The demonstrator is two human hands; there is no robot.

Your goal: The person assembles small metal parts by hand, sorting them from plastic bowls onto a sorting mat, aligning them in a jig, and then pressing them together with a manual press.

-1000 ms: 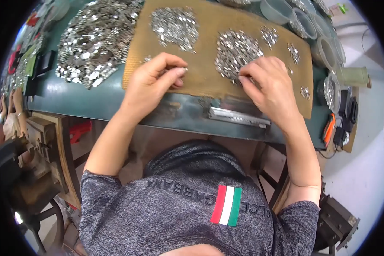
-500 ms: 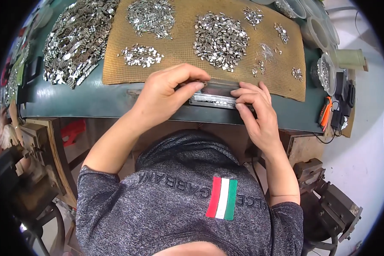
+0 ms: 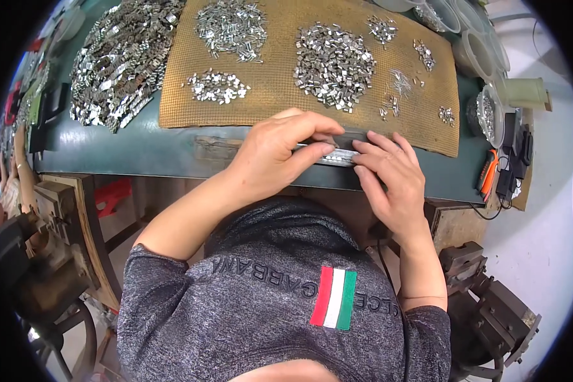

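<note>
At the table's near edge, a narrow silvery metal channel (image 3: 337,156) runs between my hands, with small shiny pieces lined up along it. My left hand (image 3: 286,148) bends over its left part, thumb and forefinger pinched together; whatever sits between those fingertips is too small and hidden to name. My right hand (image 3: 391,181) holds the channel's right end, fingers along the far side and thumb on the near side. Just beyond, a tan textured mat (image 3: 270,95) bears a large pile of small metal links (image 3: 335,67), a pile of pins (image 3: 230,30) and some bright flat pieces (image 3: 218,86).
Linked metal strips lie heaped (image 3: 124,60) at the far left. Clear plastic tubs (image 3: 487,118) with metal parts stand at the right, near orange-handled pliers (image 3: 488,173) and black adapters (image 3: 508,162). Smaller piles (image 3: 423,56) dot the mat's right side. Dark metal machines (image 3: 484,299) flank my seat.
My left hand has slid to the right along the channel, covering more of it and nearing my right hand. The right hand has shifted slightly right and nearer, its fingers lying flatter over the end.
</note>
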